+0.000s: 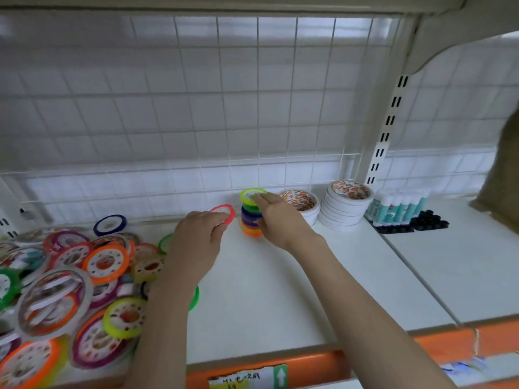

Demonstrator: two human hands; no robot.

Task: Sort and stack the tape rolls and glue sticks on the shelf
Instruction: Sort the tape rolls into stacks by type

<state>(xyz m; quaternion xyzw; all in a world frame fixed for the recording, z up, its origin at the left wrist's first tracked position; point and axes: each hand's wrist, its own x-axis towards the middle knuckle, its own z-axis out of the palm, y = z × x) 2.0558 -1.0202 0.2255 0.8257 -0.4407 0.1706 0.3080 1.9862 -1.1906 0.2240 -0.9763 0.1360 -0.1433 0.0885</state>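
Nearest, at the front left of the shelf (pixel 252 304), lies the unsorted heap of tape rolls (pixel 64 290) — orange, yellow, purple and green, overlapping one another with no order to them. Both forearms reach over this zone toward the back.

Further in, the left hand (pixel 196 242) holds a pink tape roll (pixel 223 213) up off the shelf, its fingers (pixel 219 223) curled round the near rim so the ring stands tilted, its open face toward the camera. Just to its right, the right hand (pixel 276 217) rests on the coloured stack (pixel 251 214): fingers fairly straight and laid over the lime-green top roll, the thumb side hidden behind the stack, so whether it grips the column or only steadies it I cannot tell.

The relation that matters: the pink roll sits just left of the stack, roughly level with its top, not touching it. The left hand is the one carrying it; landing it likely calls for tipping the ring flat — axis vertical — and the right fingers clearing the top first.

Farthest back, to the right, stand two stacks of white tape rolls (pixel 346 209), then the glue sticks (pixel 398 206) upright against the wire grid.
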